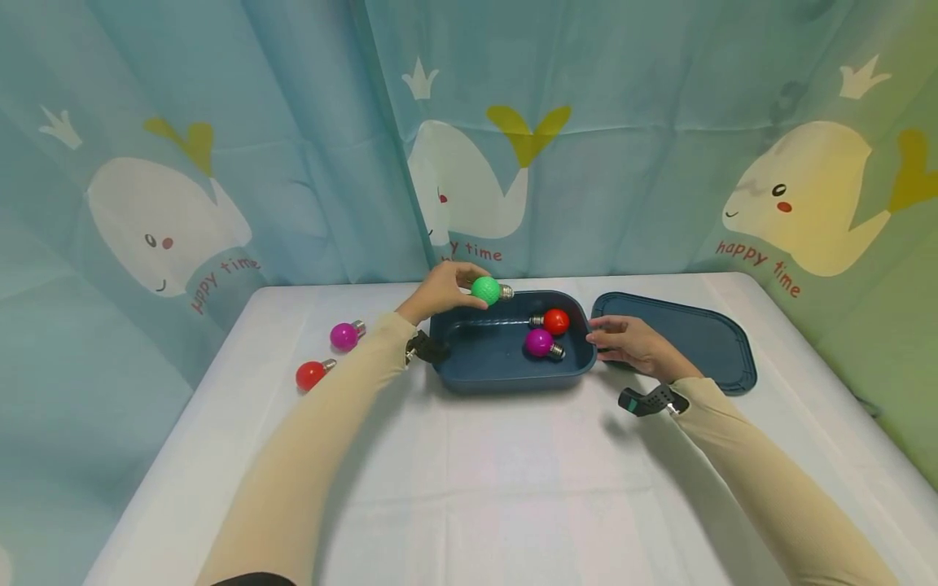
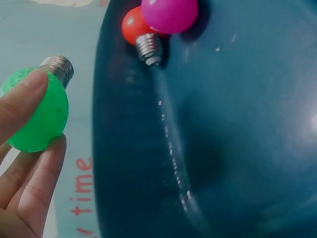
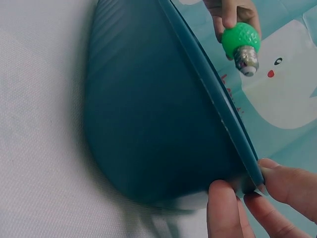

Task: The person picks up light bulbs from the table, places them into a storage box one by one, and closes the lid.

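My left hand (image 1: 447,290) pinches a green light bulb (image 1: 486,290) by its round, textured globe, above the back left of a dark blue box (image 1: 506,379). Its silver screw base points right in the head view. Inside the box, at its right end, lie a red bulb (image 1: 556,321) and a purple bulb (image 1: 539,343), close together. At the box's right end my right hand (image 1: 630,342) holds the rim, with fingertips (image 3: 221,191) against the outer wall and another finger at the rim's edge.
On the white table (image 1: 469,488), left of the box, lie another purple bulb (image 1: 344,337) and another red bulb (image 1: 310,375), beside my left forearm. A dark blue lid (image 1: 696,342) lies flat behind my right hand. A whale-patterned curtain (image 1: 330,163) hangs along the back.
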Available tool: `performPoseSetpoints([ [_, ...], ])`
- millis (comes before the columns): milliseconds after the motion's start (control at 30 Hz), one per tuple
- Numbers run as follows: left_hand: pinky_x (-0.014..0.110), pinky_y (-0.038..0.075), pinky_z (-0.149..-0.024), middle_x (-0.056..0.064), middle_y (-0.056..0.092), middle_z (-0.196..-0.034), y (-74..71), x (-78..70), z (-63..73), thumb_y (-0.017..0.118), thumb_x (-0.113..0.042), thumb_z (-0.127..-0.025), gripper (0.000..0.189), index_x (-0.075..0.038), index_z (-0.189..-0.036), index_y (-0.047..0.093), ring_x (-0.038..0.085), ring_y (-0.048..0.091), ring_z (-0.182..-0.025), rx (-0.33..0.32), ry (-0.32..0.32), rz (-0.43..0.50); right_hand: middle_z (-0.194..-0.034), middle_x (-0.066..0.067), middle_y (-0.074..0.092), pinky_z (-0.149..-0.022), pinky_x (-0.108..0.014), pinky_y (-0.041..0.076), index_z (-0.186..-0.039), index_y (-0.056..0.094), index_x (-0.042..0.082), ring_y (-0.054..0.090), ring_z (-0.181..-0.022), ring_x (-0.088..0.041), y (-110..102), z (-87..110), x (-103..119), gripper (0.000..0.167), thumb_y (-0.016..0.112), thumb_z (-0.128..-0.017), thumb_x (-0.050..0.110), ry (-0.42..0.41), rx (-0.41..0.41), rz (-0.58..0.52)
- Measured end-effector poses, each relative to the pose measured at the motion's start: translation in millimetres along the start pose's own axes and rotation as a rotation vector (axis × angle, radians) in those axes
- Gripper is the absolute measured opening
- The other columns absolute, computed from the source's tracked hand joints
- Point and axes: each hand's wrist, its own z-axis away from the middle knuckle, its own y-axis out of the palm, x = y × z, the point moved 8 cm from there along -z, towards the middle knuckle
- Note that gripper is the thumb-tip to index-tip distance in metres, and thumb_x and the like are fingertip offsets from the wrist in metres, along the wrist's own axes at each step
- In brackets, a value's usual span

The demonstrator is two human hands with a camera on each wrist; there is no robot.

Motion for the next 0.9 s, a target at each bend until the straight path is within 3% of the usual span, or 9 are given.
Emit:
performPoseSetpoints([
  [200, 0.033, 0.052, -0.093, 0.016, 0.065, -0.118, 15.2, 0.5, -5.2, 0.079, -0.006, -0.073, 0.051, -0.002, -0.120, 0.061, 0.029, 0.063, -0.109, 0.035, 0.029, 0.039, -0.091, 0.013, 0.062, -0.077, -0.020, 0.055, -0.137, 0.034, -0.007, 0.059, -0.089, -0.003, 1, 0.0, 0, 0.053, 0.057, -0.094, 0.013, -0.007, 0.003, -0.003],
  [567, 0.032, 0.052, -0.092, 0.014, 0.064, -0.122, 36.3, 3.9, -12.9, 0.079, -0.010, -0.073, 0.050, -0.005, -0.120, 0.062, 0.027, 0.064, -0.108, 0.099, 0.000, 0.024, -0.097, 0.010, 0.060, -0.078, -0.020, 0.055, -0.140, 0.030, -0.008, 0.058, -0.091, -0.004, 0, 0.5, -1, 0.057, 0.056, -0.094, 0.013, 0.002, -0.008, 0.018],
  [900, 0.031, 0.054, -0.089, 0.015, 0.063, -0.123, 50.3, 5.3, -15.8, 0.076, -0.004, -0.076, 0.047, -0.003, -0.121, 0.061, 0.029, 0.063, -0.109, 0.164, -0.015, 0.029, -0.098, 0.010, 0.059, -0.079, -0.020, 0.054, -0.141, 0.028, -0.007, 0.058, -0.091, -0.004, 0, 0.7, 0, 0.058, 0.055, -0.094, 0.013, 0.006, -0.006, 0.026],
])
